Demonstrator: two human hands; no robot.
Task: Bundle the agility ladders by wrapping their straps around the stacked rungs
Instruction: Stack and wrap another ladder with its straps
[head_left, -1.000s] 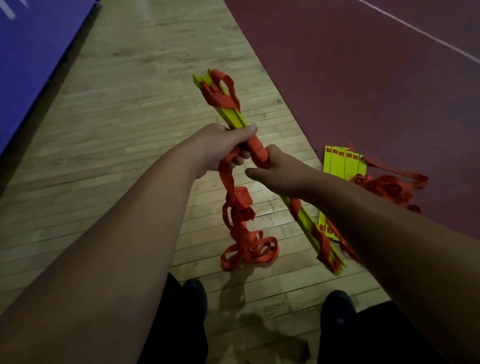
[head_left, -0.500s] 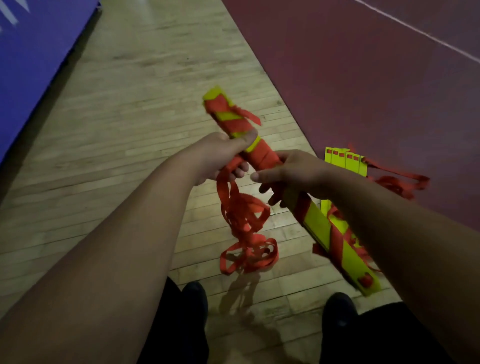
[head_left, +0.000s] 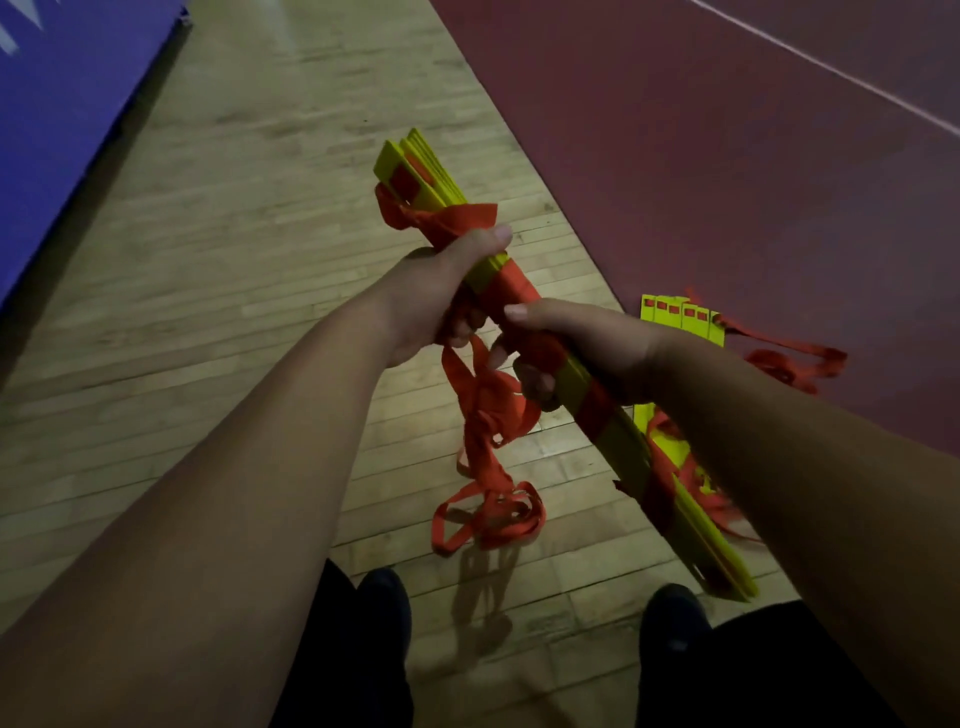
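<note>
I hold a stack of yellow ladder rungs (head_left: 628, 441) slanted from upper left to lower right above the floor. Red strap is wound round it in a few places. My left hand (head_left: 441, 291) grips the stack near its upper part, thumb on top. Just below it, my right hand (head_left: 576, 343) grips the middle of the stack over a red wrap. The loose red strap (head_left: 488, 441) hangs from between my hands in a tangle down to the floor.
A second agility ladder (head_left: 680, 322), yellow rungs with red straps spread out, lies on the floor at the right, partly behind my right arm. The wooden floor (head_left: 234, 260) meets a dark red court area (head_left: 727, 156). A blue mat (head_left: 62, 104) lies far left. My dark shoes (head_left: 384, 597) are below.
The stack has turned in my hands, so its narrow edges now face me. My right hand has closed round the middle. The loose strap still hangs to the floor.
</note>
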